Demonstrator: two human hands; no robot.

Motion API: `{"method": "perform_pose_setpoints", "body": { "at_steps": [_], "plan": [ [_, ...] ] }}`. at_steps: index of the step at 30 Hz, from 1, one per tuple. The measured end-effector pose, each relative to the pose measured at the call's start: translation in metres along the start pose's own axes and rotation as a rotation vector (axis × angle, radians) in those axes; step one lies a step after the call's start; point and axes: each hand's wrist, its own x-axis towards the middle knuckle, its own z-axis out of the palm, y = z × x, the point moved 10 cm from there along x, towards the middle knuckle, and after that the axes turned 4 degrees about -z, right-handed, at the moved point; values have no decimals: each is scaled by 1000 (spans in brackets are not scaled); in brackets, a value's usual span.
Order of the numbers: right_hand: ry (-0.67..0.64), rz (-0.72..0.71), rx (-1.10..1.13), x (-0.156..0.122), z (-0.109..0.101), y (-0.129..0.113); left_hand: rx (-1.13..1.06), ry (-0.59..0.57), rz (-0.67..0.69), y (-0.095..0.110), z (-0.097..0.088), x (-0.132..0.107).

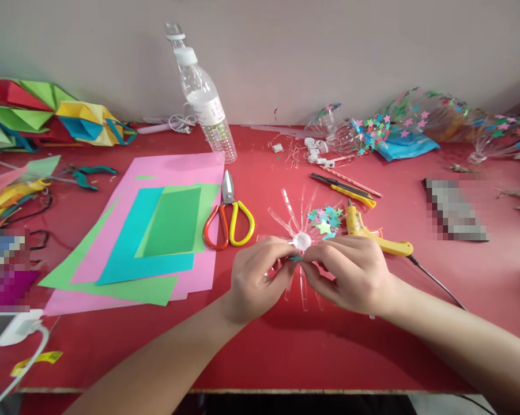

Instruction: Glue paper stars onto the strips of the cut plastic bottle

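Observation:
My left hand point(260, 276) and my right hand point(350, 274) meet over a cut plastic bottle piece point(302, 241), which lies on the red table with its clear strips splayed out like a flower. Both hands are closed, thumbs and index fingers pinched on a small teal paper star point(295, 259); its outline is mostly hidden by the fingertips. Just behind my right hand lies a pile of coloured paper stars point(327, 218). A yellow glue gun point(385, 244) rests to the right of that pile, nozzle pointing away from me.
Scissors point(228, 216) lie left of the hands, beside stacked coloured paper point(130, 230). A box cutter point(344, 190) is behind the stars. Upright plastic bottles point(206, 104) stand near the wall. Star-covered plastic pieces point(370, 132) sit at the back right. A cord point(437, 282) trails right.

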Motion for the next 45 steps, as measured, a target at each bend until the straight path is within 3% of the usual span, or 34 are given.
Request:
{"method": "perform_pose_setpoints", "body": {
  "at_steps": [6,10,16,21,36,45],
  "plan": [
    [8,54,41,0,0,4,11,-10,7,3,0,1],
    [9,148,127,0,1,11,-31,-46,-96,-4,4,1],
    [-62,424,274,-7,9,31,-176,-106,-268,-15,11,-2],
    [-101,511,308,-9,13,36,-329,-146,-364,-21,16,-5],
    [-78,468,246,-8,11,32,-409,-121,-575,-37,19,-9],
    [-46,410,173,-6,7,25,-415,-128,-612,-40,19,-11]
  ]
}}
